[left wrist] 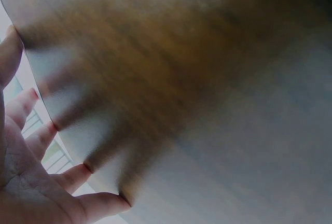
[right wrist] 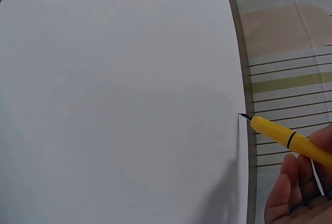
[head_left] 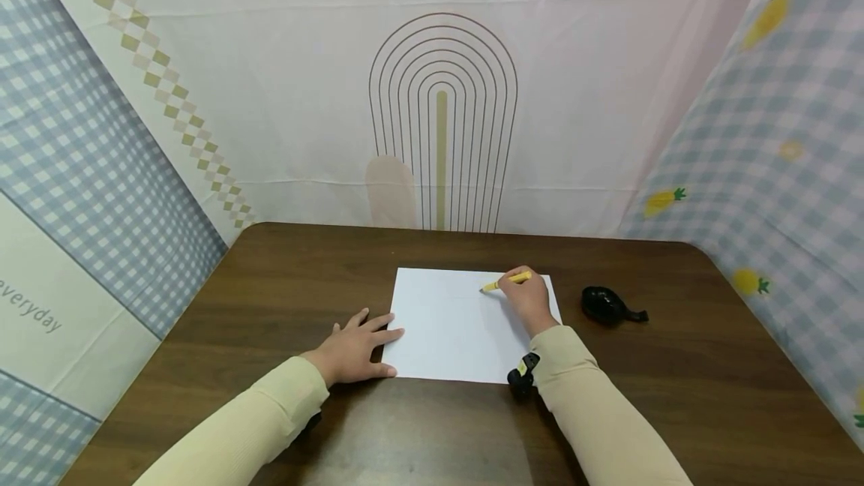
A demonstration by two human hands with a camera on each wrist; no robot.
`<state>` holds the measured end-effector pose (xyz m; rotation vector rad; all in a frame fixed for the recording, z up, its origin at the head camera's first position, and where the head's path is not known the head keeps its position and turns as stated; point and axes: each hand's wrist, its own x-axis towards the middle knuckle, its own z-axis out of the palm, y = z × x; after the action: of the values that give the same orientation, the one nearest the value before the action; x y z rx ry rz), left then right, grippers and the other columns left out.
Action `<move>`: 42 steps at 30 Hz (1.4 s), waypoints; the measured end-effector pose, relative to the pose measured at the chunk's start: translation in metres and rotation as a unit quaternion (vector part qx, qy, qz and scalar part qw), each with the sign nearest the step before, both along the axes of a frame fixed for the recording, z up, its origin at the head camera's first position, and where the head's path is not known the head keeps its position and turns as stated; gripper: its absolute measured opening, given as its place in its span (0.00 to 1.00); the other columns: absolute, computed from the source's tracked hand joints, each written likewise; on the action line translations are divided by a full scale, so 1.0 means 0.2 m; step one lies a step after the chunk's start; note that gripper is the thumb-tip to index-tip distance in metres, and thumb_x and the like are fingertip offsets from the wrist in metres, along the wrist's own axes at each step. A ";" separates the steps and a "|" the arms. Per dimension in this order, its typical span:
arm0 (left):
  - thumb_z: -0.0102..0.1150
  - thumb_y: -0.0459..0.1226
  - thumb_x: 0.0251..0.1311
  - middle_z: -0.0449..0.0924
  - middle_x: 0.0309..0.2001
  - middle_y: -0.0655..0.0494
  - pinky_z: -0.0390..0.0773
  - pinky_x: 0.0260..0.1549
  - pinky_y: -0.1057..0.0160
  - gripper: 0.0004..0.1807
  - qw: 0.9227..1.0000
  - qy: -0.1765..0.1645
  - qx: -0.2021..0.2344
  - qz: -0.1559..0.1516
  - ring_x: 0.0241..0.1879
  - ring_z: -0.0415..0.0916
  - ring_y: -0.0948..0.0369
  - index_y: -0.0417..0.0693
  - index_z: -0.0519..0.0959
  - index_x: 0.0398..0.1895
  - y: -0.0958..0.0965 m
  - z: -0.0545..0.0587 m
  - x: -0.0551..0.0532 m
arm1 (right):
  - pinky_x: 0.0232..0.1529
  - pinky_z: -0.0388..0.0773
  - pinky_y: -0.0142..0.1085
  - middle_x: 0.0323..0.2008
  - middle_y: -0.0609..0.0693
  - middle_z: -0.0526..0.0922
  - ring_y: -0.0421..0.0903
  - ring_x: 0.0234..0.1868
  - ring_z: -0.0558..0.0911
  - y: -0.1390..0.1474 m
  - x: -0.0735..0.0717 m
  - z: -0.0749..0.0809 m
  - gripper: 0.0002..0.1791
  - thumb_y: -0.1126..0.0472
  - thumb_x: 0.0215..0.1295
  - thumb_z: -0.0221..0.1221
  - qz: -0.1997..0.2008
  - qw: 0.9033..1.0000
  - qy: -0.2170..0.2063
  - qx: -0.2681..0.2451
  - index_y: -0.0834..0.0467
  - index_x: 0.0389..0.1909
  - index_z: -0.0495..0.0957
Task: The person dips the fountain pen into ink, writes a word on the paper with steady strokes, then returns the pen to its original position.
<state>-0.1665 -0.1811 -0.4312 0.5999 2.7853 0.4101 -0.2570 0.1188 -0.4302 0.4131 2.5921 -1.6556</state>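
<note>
A white sheet of paper [head_left: 445,328] lies on the dark wooden table. My right hand [head_left: 529,300] grips a yellow fountain pen [right wrist: 277,132] over the upper right part of the sheet. Its dark nib meets the paper near the far edge in the right wrist view. At the sheet's left edge my left hand [head_left: 352,352] rests with its fingers spread, some fingertips and the thumb on the paper. The left wrist view shows that same left hand [left wrist: 36,182] with fingertips down on the surface.
To the right of the sheet lies a glossy black rounded object [head_left: 604,305] with a narrow neck. The wooden table [head_left: 290,268] reaches back to a patterned cloth [head_left: 304,96]. Blue checked cloth [head_left: 763,171] hangs along the right side, and similar cloth [head_left: 81,96] along the left.
</note>
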 end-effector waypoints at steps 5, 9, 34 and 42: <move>0.63 0.55 0.57 0.57 0.74 0.54 0.53 0.54 0.23 0.35 1.000 -0.003 -0.002 0.001 0.72 0.46 0.37 0.60 0.69 0.69 0.00 0.01 0.01 | 0.43 0.70 0.38 0.45 0.59 0.75 0.49 0.41 0.72 0.00 0.01 -0.01 0.11 0.61 0.63 0.57 0.000 1.000 -0.008 0.001 0.62 0.43 0.76; 0.63 0.54 0.58 0.56 0.74 0.53 0.53 0.54 0.23 0.35 1.000 -0.004 -0.002 0.000 0.72 0.45 0.37 0.59 0.69 0.69 -0.01 0.01 0.01 | 0.43 0.70 0.38 0.45 0.59 0.75 0.49 0.41 0.72 -0.01 0.03 -0.01 0.11 0.61 0.63 0.57 0.005 1.000 -0.002 -0.001 0.62 0.42 0.76; 0.64 0.54 0.57 0.57 0.73 0.53 0.53 0.54 0.23 0.36 1.000 -0.005 0.004 -0.001 0.72 0.46 0.37 0.59 0.69 0.69 -0.01 0.01 0.01 | 0.36 0.69 0.35 0.41 0.57 0.76 0.47 0.37 0.71 -0.01 0.09 0.00 0.09 0.62 0.60 0.57 0.018 1.000 -0.006 0.006 0.62 0.39 0.76; 0.64 0.54 0.57 0.57 0.73 0.54 0.53 0.54 0.23 0.36 1.000 -0.005 0.001 0.000 0.72 0.46 0.37 0.60 0.69 0.69 0.00 0.02 0.01 | 0.35 0.69 0.34 0.41 0.57 0.76 0.47 0.36 0.71 -0.01 0.11 0.00 0.08 0.62 0.60 0.57 0.021 1.000 -0.010 0.009 0.62 0.39 0.76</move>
<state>-0.1638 -0.1810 -0.4277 0.5954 2.7756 0.4140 -0.2353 0.1166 -0.4300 0.3709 2.5852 -1.6085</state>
